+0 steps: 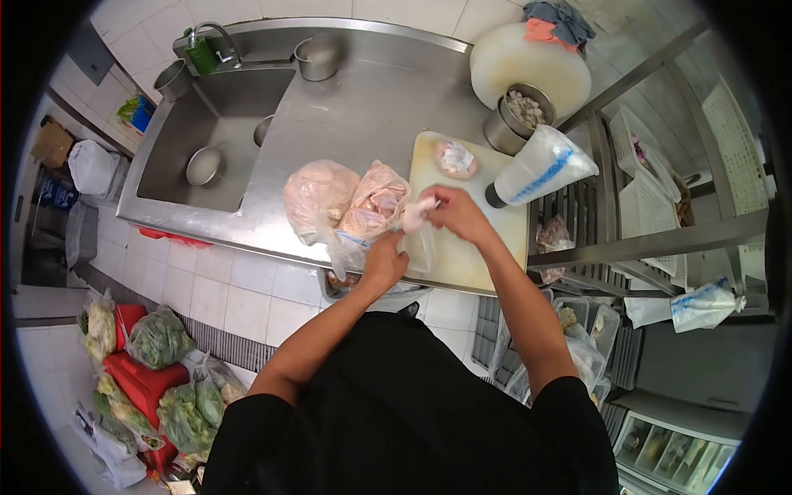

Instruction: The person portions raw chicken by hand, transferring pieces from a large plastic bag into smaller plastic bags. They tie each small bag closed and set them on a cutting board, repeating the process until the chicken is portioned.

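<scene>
right hand (pixel 459 216) pinches a pale-pink raw meat piece (pixel 418 214) near the front edge of the steel surface (pixel 371 107); left hand (pixel 385 261), grip unclear, is beside a clear plastic meat-filled bag (pixel 379 198). apparently separating pieces; next calls for steady pinching.

The right grip (pixel 458 213) partly hides a blurred pale piece (pixel 417 216).

Left of our right fingers (pixel 435 196), we have a bulging clear plastic meat bag (pixel 378 198) on the flat grey steel counter (pixel 363 115), farther left the rectangular grey steel sink (pixel 169 177); ahead, a rounded pink-white lump (pixel 456 159) on the pale rectangular board (pixel 495 241).
</scene>
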### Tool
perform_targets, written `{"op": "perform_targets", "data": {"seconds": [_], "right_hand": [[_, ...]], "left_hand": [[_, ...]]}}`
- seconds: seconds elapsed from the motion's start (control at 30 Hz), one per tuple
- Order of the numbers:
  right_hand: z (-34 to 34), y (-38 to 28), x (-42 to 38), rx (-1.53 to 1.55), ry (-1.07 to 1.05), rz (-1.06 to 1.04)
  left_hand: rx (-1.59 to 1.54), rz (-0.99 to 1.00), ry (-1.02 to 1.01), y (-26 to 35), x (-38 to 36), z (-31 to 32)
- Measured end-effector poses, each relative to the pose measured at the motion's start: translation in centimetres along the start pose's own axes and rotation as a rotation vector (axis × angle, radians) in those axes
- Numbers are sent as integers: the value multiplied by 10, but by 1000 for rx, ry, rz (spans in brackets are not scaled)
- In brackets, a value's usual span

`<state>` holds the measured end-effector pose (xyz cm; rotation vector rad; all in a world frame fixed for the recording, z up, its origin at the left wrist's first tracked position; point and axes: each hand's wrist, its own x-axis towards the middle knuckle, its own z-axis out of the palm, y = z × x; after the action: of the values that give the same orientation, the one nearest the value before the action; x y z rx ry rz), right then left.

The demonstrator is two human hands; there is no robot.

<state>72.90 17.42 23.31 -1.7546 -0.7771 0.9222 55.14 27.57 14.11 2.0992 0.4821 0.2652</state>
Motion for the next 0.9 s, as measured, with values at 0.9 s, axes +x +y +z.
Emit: {"op": "perform_targets", "data": {"seconds": [0.9], "right_hand": [[76,44,98,-789,-132,-185]], "left_hand": [[-51,88,-49,-15,-15,22]]}}
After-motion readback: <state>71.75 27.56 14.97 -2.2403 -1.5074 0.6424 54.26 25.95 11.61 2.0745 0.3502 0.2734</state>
